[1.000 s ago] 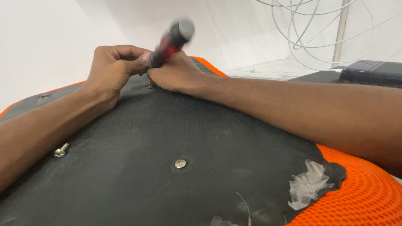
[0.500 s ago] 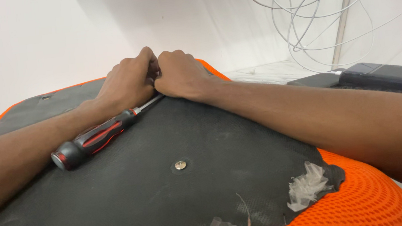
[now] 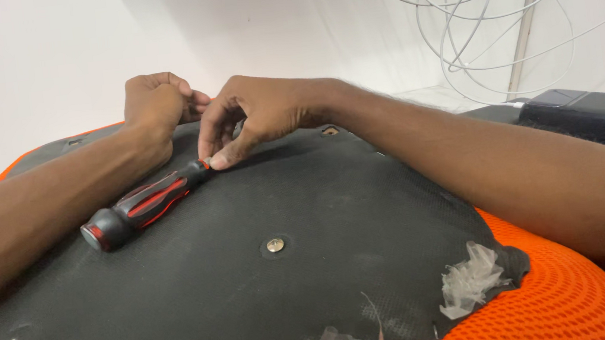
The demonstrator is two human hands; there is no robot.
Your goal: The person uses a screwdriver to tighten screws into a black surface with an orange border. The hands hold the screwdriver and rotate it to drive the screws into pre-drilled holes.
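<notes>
A screwdriver [image 3: 143,206] with a black-and-red handle lies on the black fabric [image 3: 256,302] of an overturned orange mesh seat [image 3: 557,308], handle end toward the viewer. The right hand [image 3: 259,114] has its thumb and fingertips on the far end of the handle, just beside the shaft, while the left hand [image 3: 157,106] is curled into a loose fist behind it, and whether it holds anything cannot be told. A screw head [image 3: 275,245] sits in the fabric nearer the viewer, torn plastic scraps [image 3: 468,280] lie at the fabric's edge, and white cables [image 3: 481,16] hang on the wall.
</notes>
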